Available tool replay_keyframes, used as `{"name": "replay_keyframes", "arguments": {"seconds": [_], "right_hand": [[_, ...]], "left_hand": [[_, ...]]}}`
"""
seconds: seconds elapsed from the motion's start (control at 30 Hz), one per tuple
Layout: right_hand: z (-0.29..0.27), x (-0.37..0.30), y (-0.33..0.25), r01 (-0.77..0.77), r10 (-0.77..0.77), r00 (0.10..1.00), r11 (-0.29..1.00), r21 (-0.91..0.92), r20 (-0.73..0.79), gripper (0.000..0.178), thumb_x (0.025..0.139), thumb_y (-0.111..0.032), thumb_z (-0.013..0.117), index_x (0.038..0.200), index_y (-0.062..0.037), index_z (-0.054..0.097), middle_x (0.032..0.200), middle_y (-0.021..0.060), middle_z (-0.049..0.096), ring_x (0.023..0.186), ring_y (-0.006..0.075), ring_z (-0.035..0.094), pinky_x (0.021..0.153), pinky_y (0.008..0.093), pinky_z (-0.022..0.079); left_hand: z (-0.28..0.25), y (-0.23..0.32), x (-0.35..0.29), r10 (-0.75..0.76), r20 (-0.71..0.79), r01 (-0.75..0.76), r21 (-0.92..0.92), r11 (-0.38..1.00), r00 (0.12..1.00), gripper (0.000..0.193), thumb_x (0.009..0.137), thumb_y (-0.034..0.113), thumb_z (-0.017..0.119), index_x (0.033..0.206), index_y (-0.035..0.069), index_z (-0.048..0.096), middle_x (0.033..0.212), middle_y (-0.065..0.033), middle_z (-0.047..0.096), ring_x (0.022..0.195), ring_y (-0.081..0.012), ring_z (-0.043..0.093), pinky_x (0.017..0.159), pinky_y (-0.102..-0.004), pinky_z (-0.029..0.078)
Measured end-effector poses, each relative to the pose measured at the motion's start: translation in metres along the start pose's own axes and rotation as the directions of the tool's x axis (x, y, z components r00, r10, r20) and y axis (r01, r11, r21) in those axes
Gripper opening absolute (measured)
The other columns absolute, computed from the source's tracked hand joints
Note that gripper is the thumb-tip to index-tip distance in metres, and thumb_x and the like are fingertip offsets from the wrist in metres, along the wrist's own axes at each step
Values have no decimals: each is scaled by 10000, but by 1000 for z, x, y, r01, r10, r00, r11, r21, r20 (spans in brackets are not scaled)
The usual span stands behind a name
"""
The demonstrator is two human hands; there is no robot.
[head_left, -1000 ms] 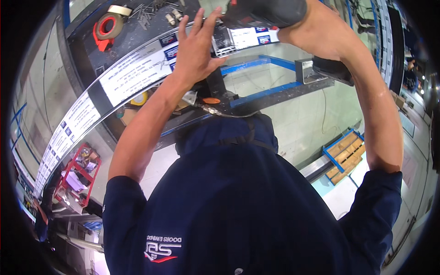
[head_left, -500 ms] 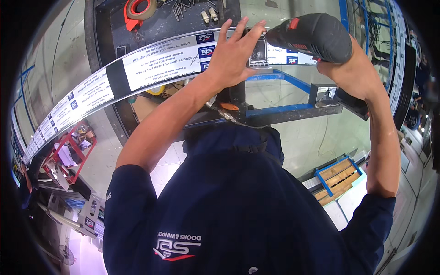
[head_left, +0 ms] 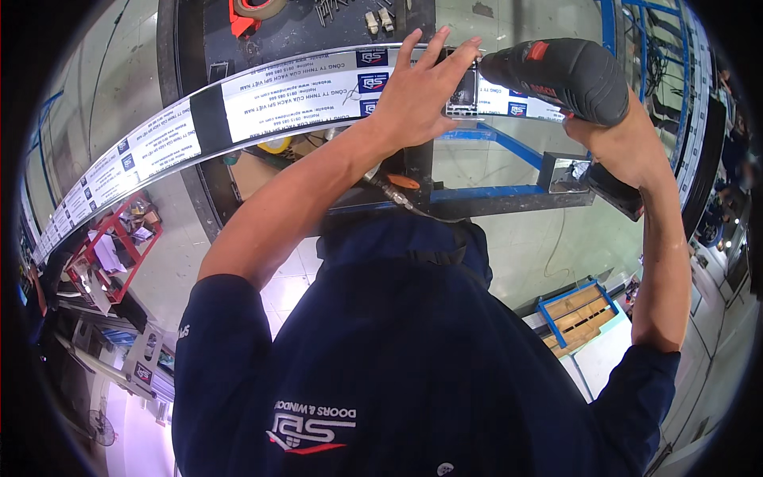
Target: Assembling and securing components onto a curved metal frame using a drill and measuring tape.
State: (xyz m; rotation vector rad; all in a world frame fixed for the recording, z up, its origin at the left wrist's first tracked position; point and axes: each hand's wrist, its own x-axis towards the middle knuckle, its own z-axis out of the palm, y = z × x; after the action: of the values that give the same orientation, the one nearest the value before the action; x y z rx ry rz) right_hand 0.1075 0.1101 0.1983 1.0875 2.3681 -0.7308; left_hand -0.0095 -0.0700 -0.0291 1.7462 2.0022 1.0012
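A long profile (head_left: pixel 278 99), wrapped in printed white film with a dark band across it, lies over the bench. My left hand (head_left: pixel 421 94) spans it, fingers spread toward the far edge and thumb at the near edge. Right beside that hand is a dark, shiny cut-out or fitting (head_left: pixel 462 94) in the profile. My right hand (head_left: pixel 616 143) is wrapped around the handle of a black cordless drill (head_left: pixel 568 79). The drill points left, its nose close to my left fingertips. Those fingertips and the drill hide whatever bit or screw is between them.
On the dark bench top (head_left: pixel 274 44) are a tape roll (head_left: pixel 258 8), loose screws (head_left: pixel 330 9) and small pale fittings (head_left: pixel 379 21). A blue frame (head_left: pixel 509 147) and an air hose fitting (head_left: pixel 393 193) are near my body. A red cart (head_left: pixel 119 246) stands at left; a wooden pallet (head_left: pixel 580 316) lies at right.
The whole view has shifted slightly, so bench, profile and hands appear a little farther right and lower. My hands and the drill keep nearly the same places relative to the profile.
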Motion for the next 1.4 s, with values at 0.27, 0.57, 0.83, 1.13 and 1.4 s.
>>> {"name": "replay_keyframes", "arguments": {"seconds": [0.27, 0.57, 0.83, 1.13, 1.4], "right_hand": [[5, -3, 2, 46, -49, 997, 998, -45, -66, 435, 785, -123, 748, 1187, -5, 633, 891, 75, 673, 762, 173, 602, 735, 334, 515], [5, -5, 1, 47, -52, 995, 997, -64, -80, 466, 778, -181, 733, 1204, -11, 650, 1050, 183, 709, 969, 331, 680, 927, 389, 525], [6, -4, 5, 124, -124, 991, 992, -5, -54, 417, 777, -158, 719, 1156, 0, 648, 926, 173, 708, 826, 301, 647, 857, 390, 531], [4, -5, 0, 19, -20, 998, 1000, -12, -54, 489, 762, -149, 742, 1216, 3, 642, 1062, 183, 718, 963, 319, 677, 921, 387, 527], [5, -2, 6, -38, 37, 999, 998, -41, -25, 513, 768, -153, 746, 1240, 12, 632, 1076, 179, 722, 992, 307, 690, 939, 370, 527]], "left_hand": [[3, -1, -1, -1, -10, 2, 42, 999, 1000, 1119, 729, 300, 921, 1616, 83, 275, 1656, -76, 400, 1575, -384, 275, 1267, -595, 107], [4, -1, 1, -8, -21, 9, 18, 1000, 1000, 1171, 697, 319, 946, 1625, 94, 268, 1627, -83, 442, 1572, -387, 284, 1266, -592, 112], [5, -1, 1, 15, -32, -14, 39, 999, 999, 1176, 716, 337, 931, 1631, 69, 242, 1570, -87, 529, 1554, -413, 308, 1259, -625, 123], [3, -1, 1, 5, -15, -4, 39, 999, 1000, 1124, 725, 306, 922, 1609, 65, 271, 1640, -72, 429, 1566, -395, 292, 1264, -612, 118], [3, -1, 1, 2, -1, -2, 47, 999, 1000, 1142, 744, 348, 910, 1623, 52, 243, 1637, -87, 450, 1566, -414, 291, 1264, -622, 115]]}}
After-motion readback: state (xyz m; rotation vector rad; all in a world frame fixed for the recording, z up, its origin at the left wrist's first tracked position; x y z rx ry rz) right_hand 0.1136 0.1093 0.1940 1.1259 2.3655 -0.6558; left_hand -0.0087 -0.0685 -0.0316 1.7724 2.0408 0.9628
